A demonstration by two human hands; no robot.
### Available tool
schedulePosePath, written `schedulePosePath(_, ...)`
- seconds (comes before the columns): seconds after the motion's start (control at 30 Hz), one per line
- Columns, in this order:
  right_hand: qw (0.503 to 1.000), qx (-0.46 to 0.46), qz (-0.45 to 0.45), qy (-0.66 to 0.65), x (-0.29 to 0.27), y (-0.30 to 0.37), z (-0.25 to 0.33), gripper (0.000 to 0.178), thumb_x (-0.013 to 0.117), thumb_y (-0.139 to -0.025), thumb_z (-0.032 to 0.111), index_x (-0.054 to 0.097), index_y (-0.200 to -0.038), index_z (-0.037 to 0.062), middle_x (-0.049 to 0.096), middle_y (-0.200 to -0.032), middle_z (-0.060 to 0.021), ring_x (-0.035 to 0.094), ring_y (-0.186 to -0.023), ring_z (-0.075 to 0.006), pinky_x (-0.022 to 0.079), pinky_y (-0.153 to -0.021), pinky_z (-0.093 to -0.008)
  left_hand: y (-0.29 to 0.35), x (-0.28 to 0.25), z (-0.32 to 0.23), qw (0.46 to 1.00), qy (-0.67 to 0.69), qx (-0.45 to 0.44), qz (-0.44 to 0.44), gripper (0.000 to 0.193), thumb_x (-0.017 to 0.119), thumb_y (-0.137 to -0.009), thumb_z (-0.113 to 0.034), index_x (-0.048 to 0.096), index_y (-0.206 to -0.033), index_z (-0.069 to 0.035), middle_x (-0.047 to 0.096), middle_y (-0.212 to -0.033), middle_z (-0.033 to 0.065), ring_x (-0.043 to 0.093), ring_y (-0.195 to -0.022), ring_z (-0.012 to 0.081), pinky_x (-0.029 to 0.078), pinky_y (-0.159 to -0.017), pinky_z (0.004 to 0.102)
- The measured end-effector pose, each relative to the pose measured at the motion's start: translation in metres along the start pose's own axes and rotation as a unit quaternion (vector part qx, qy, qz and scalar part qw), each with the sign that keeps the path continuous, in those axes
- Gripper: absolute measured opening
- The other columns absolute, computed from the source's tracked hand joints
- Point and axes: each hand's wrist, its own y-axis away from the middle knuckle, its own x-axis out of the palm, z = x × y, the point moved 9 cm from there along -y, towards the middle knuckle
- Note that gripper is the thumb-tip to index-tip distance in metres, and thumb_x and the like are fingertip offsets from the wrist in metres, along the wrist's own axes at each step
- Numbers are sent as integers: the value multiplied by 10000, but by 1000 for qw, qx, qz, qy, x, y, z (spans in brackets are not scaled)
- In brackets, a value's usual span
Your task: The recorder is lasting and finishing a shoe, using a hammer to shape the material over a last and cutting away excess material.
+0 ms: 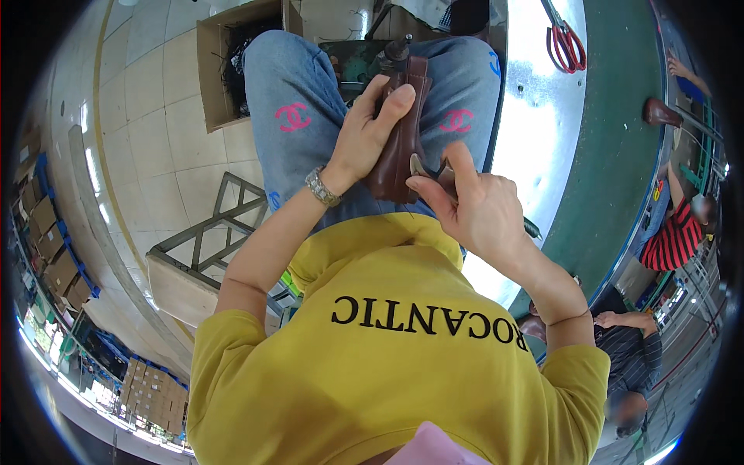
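Note:
Between my knees, above my lap, is a brown leather shoe (397,159), its narrow upper end beside a dark metal post (397,50). My left hand (370,128) is closed around the shoe's side, with the thumb pressed on the leather. My right hand (480,203) is closed on a metal tool with curved jaws (419,166), which looks like pincers. The jaws lie right at the shoe's lower right edge; whether they bite the leather I cannot tell. Most of the tool is hidden by my fingers.
On my right, a shiny metal sheet (540,136) adjoins a long green bench (612,167). Red-handled scissors (566,48) lie on the sheet. Another brown shoe (661,112) and other people are farther right. At left are an open cardboard box (211,77) and a metal frame (203,242).

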Motion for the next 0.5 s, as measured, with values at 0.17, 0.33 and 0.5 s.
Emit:
schedulePosePath(0.17,975,9,-13,-224,4,-7,-20,397,635,-932,388,488,-924,20,556,-503,-71,571,-410,-219,419,-412,-318,-12,-1,5,996,42,-45,68,564,451,-983,-563,544,-1203,-52,616,-1013,37,601,-834,58,508,-692,206)
schedulePosePath(0.33,843,157,139,-496,44,-5,-38,351,536,-1003,359,513,-920,19,465,-505,0,452,-409,-72,346,-422,-246,-9,-4,11,997,46,-24,63,566,421,-989,-577,547,-1193,-65,600,-972,20,577,-802,46,495,-679,195)
schedulePosePath(0.5,815,173,225,-505,53,-6,-33,366,523,-1005,379,521,-916,24,473,-521,-9,451,-405,-78,357,-429,-251,1,3,1,999,17,5,49,494,443,-999,-531,547,-1128,-67,573,-924,5,533,-774,44,460,-681,198)
